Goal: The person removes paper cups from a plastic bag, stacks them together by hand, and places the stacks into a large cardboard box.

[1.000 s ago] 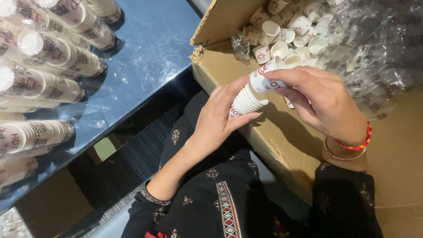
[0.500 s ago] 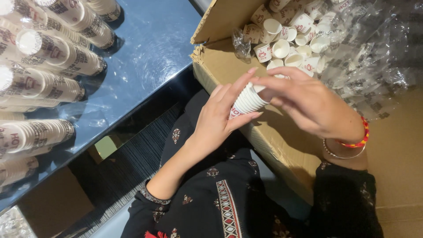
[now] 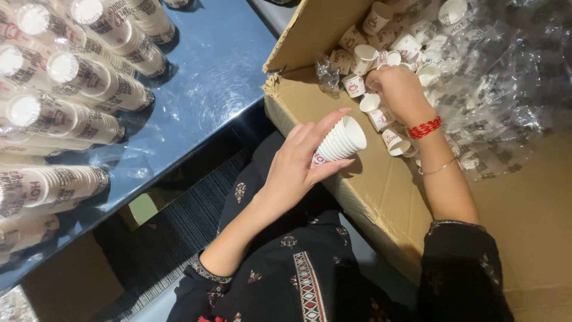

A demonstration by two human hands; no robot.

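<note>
My left hand (image 3: 298, 164) grips a short nested stack of small white paper cups (image 3: 341, 142) just outside the near wall of the open brown cardboard box (image 3: 381, 197), fingers wrapped round its base so the mouth stays free. Its long axis lies nearly level, rims pointing right, towards the box. My right hand (image 3: 400, 92) is inside the box, curled over the loose white cups (image 3: 381, 45), seemingly pinching one, though I cannot tell.

One cardboard box (image 3: 381, 185) is seen. One short stack of paper cups (image 3: 341, 141) is held above its edge; roughly seven long wrapped stacks (image 3: 89, 77) are laid left of it.
</note>
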